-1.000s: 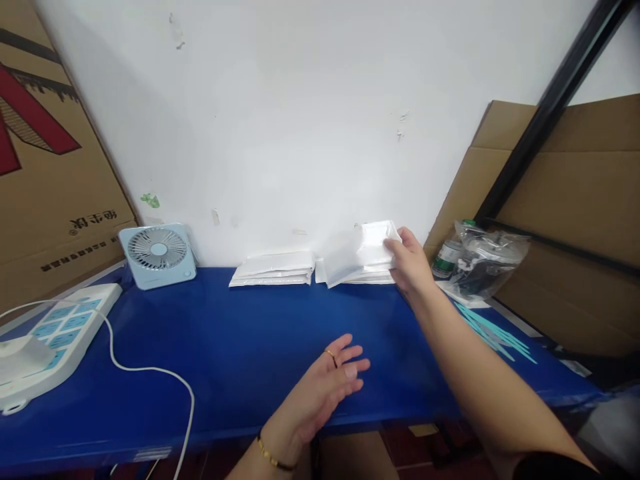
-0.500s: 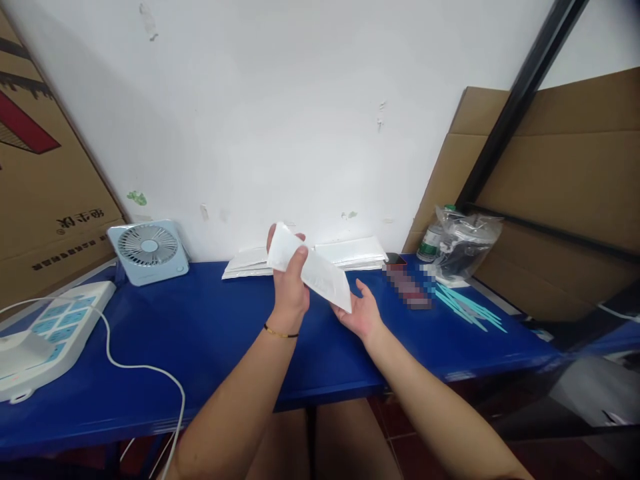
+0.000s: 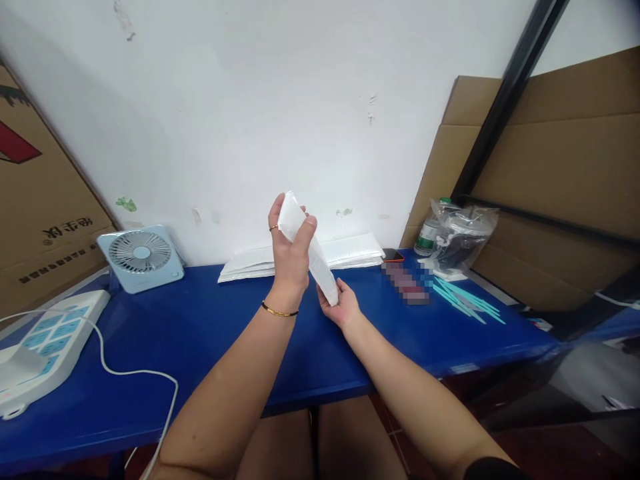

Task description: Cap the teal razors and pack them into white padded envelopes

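The left hand (image 3: 289, 257), raised the higher of the two, gripped the upper end of a white packet (image 3: 323, 272) between thumb and fingers. The packet slanted down rightward over the blue table (image 3: 230, 327), its lower end held in the right hand (image 3: 346, 305), whose forearm angled in from the lower right.

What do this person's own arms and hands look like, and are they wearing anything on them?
Both hands are bare, without gloves. The left hand has a slim gold-coloured ring and, at its wrist, a thin dark bracelet with gold-coloured parts. The right hand shows no jewellery; a black sleeve edge shows farther up that arm.
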Demonstrator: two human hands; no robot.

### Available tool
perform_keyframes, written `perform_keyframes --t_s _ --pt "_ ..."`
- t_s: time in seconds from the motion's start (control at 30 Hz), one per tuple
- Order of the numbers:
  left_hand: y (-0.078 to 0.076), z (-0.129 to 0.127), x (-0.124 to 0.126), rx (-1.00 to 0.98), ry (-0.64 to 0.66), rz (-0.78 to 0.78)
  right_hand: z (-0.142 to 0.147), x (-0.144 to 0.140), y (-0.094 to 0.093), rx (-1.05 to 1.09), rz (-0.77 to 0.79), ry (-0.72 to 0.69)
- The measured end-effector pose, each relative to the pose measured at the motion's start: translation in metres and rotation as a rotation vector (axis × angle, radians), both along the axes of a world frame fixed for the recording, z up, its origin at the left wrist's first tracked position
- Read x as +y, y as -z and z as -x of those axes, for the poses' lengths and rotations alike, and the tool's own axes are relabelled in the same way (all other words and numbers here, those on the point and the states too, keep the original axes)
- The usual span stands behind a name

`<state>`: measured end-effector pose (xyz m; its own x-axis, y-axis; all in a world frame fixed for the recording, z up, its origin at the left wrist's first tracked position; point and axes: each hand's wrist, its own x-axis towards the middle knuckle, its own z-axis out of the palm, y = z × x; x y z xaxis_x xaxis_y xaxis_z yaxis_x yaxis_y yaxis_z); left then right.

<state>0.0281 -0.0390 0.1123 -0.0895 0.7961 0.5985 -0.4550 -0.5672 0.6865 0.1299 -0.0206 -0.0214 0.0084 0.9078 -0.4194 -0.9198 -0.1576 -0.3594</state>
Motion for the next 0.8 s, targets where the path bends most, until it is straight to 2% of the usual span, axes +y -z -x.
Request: perform_keyframes --t_s 0.17,0.27,0.4,0.5,0.63,0.8 --pt "0.0 0.012 0.01 -0.127 -0.028 0.035 -0.003 0.001 0.003 -0.264 0.097 0.032" --pt "0.003 0.024 0.014 -0.217 -0.044 0.097 -0.012 0.005 0.007 -0.526 0.046 0.053" --pt "0.009 0.041 0.02 -0.276 -0.107 0.114 -0.036 0.014 0.014 -0.939 -0.022 0.161" --pt "0.015 0.052 0.028 -0.303 -0.154 0.12 -0.063 0.019 0.02 -1.105 0.002 0.209" --pt "0.016 0.065 0.037 -0.276 -0.217 0.101 -0.092 0.023 0.028 -1.277 0.036 0.251" --pt "0.002 0.079 0.038 -0.158 -0.343 -0.008 -0.103 0.026 0.035 -1.552 0.026 0.287"
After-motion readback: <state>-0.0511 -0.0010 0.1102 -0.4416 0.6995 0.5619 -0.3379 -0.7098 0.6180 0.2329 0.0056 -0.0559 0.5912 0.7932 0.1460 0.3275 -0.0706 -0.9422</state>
